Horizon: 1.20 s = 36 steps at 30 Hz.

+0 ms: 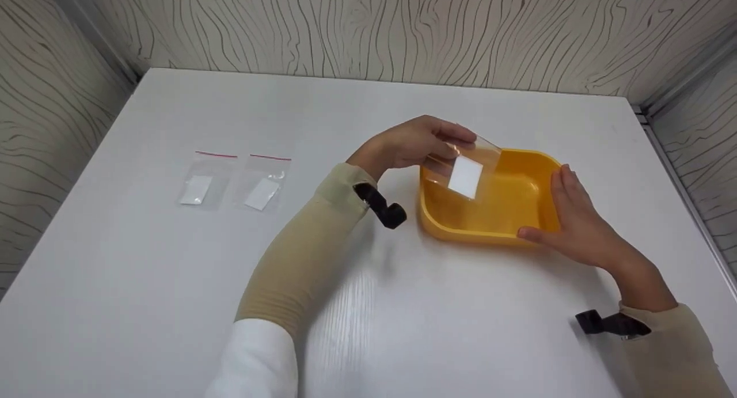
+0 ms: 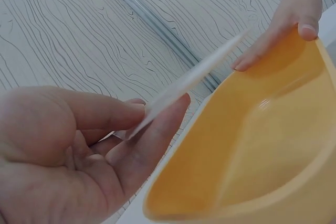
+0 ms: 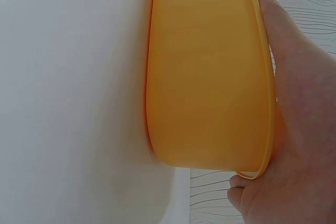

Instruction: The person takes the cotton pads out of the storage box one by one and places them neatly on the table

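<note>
My left hand (image 1: 417,144) pinches a clear plastic bag with a white rectangle (image 1: 465,177) inside it, between thumb and fingers. The bag is held above the left part of a yellow bin (image 1: 478,234). In the left wrist view the bag (image 2: 184,80) appears nearly edge-on and tilted. At the bin's right front corner rests my right hand (image 1: 581,225), its thumb along the front rim and its straight fingers against the right side. The right wrist view shows the bin's outer wall (image 3: 210,72) beside that hand, with part of the fingers hidden behind the corner.
To the left, two clear zip bags lie flat on the white table (image 1: 144,271), each with a red strip and a white piece inside: the left bag (image 1: 214,199) and the right bag (image 1: 244,182). Wood-patterned panels (image 1: 368,29) stand around the table.
</note>
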Each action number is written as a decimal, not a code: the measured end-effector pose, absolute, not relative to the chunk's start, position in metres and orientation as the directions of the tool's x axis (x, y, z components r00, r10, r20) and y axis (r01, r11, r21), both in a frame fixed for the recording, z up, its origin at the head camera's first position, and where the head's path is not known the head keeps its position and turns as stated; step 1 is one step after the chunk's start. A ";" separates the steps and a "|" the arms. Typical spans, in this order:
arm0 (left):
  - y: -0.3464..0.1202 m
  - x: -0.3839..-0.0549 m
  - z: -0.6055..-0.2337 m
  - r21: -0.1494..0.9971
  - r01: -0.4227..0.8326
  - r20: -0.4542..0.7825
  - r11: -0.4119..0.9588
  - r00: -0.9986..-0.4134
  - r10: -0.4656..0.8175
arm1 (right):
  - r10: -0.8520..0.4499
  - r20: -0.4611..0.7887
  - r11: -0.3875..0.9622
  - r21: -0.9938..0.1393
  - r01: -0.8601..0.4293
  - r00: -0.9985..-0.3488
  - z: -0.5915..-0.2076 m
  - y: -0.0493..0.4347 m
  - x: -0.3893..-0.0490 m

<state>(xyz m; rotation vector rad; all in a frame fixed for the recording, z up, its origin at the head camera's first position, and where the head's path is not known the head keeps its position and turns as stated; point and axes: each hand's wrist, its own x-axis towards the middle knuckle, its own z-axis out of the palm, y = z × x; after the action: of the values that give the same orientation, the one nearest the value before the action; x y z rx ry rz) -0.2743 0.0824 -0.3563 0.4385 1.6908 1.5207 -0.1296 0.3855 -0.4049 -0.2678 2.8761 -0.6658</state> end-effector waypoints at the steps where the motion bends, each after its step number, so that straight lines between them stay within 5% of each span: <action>1: 0.080 -0.274 -0.357 0.944 -0.248 -0.327 0.218 -0.615 0.718 | -0.213 -0.131 0.884 -0.447 -0.134 -0.968 -0.405 0.385 -0.130; 36: 0.019 -0.269 -0.365 0.941 -0.243 -0.338 0.234 -0.665 0.666 | -0.233 -0.126 0.876 -0.459 -0.152 -0.964 -0.408 0.388 -0.129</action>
<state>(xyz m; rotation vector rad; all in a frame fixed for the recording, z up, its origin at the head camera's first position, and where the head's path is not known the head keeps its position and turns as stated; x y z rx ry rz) -0.2694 0.0187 -0.3654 0.3925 1.7573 1.5311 -0.1293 0.3882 -0.4081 -0.2969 2.8695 -0.6802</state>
